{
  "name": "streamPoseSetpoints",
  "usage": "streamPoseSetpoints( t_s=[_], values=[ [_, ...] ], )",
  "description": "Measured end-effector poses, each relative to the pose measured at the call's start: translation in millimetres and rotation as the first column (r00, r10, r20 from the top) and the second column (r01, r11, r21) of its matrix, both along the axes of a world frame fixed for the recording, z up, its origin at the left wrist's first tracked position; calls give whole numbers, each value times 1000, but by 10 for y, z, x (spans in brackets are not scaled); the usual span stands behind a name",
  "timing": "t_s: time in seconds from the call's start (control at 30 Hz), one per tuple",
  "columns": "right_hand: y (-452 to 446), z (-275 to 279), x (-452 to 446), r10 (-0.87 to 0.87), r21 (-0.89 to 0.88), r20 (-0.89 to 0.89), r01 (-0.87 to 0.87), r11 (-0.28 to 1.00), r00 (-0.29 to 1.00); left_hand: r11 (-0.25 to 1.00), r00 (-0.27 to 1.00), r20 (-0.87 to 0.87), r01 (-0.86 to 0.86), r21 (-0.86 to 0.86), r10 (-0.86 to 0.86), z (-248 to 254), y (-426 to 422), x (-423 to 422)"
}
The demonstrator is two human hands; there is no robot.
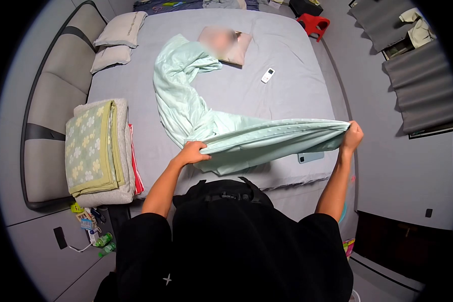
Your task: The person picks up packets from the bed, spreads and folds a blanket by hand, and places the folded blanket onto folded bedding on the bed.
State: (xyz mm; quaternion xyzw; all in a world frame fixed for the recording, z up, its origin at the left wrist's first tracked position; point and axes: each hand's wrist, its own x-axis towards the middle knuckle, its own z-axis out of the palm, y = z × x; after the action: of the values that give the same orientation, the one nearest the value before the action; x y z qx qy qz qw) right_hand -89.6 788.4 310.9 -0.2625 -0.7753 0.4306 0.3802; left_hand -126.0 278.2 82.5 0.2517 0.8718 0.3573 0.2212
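Note:
A mint-green thin quilt [186, 100] is bunched on the bed, curving from the small pillow at the far side toward me. My left hand [190, 153] grips its near edge at the middle. Out to the right, my right hand [354, 136] is closed in a fist around a corner of the quilt. Between my hands the edge is stretched nearly straight, and a dotted texture shows along it. Below the stretched part, a light-blue phone or tablet [311, 157] lies partly covered on the bed.
On the grey bed sheet [287, 100] lie a white remote [268, 75] and a pink pillow [241, 49], partly blurred. White pillows [121, 30] and a folded green floral blanket [90, 146] line the headboard [55, 90]. A red plastic stool [314, 24] stands beyond the far right corner.

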Motion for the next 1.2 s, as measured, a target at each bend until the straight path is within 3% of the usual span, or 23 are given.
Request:
streamPoseSetpoints(
  t_s=[0.1, 0.2, 0.3, 0.4, 0.5, 0.57, 0.63, 0.73, 0.77, 0.87, 0.97, 1.07, 1.17, 1.2],
  values=[
    [130, -245, -13, 8, -95, -19, -10, 995, 1000, 989, 923, 384, -81, 121, 29, 368, -29, 11],
    [211, -375, -11, 18, -201, -34, -24, 979, 999, 980, 879, 476, -116, 160, 26, 480, -17, 111],
    [151, -354, -25, 11, -186, -59, -22, 982, 998, 937, 858, 514, -188, 295, 10, 357, 31, 271],
    [266, -414, -22, 40, -208, -54, -50, 977, 998, 900, 744, 667, -317, 300, 40, 257, 40, 322],
    [287, -409, -35, 8, -221, -51, -19, 975, 999, 905, 792, 600, -332, 268, 113, 370, 16, 352],
    [271, -393, -53, -15, -175, -17, 12, 985, 1000, 892, 854, 466, -377, 248, 231, 335, -75, 316],
    [290, -399, -76, -25, -109, 13, 26, 994, 1000, 845, 887, 312, -434, 312, 340, 367, -96, 281],
    [277, -506, -166, -11, -32, 52, 13, 999, 999, 811, 846, -67, -481, 333, 529, 414, -103, 191],
    [258, -538, -191, -8, -35, 60, 10, 999, 998, 820, 830, -114, -503, 273, 547, 441, -109, 176],
    [111, -515, -254, 3, -41, 50, -1, 999, 999, 923, 850, -392, -385, -3, 353, 431, -223, 122],
    [111, -545, -298, 25, -60, 47, -22, 998, 999, 926, 885, -433, -295, -238, 170, 379, -332, 107],
    [82, -541, -315, 41, -51, 62, -37, 998, 997, 920, 875, -416, -347, -184, 247, 129, -396, 143],
    [118, -562, -325, 48, -49, 53, -45, 998, 997, 889, 867, -200, -454, 60, 457, 71, -404, 173],
    [88, -535, -324, 53, -53, 47, -51, 997, 997, 886, 866, -195, -460, 53, 461, 28, -426, 181]
  ],
)
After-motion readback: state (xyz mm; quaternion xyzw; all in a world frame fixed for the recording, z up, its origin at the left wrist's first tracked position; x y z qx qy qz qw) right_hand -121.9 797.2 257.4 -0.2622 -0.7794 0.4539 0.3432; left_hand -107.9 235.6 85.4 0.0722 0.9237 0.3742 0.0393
